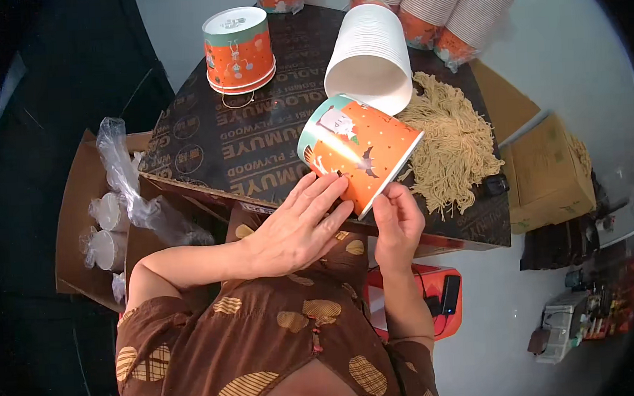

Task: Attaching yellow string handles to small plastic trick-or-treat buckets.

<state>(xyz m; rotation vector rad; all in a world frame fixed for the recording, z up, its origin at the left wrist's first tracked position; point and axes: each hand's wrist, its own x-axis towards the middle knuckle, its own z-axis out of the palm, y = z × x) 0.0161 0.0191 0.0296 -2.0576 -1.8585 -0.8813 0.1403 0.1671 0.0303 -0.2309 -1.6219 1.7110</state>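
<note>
An orange paper bucket [385,130] with a green band and a printed bat is tilted over the table's near edge. My right hand [399,229] grips its rim at the lower right, thumb and fingers closed on the edge. Against the bucket's near side lies my left hand [294,231], its fingers stretched out flat; any part of it underneath is hidden. Just behind, a stack of white buckets [367,41] lies with its hollow end toward me. Beside that stack spreads a heap of beige twisted cords [457,144].
Orange buckets [238,62] stand upside down at the back left, a cord at their rim. Wrapped bucket stacks [432,5] line the back right. A carton [75,225] with plastic-wrapped pieces is left of the dark table [256,140]; another carton [552,171] stands right. A red stool [449,327] is below.
</note>
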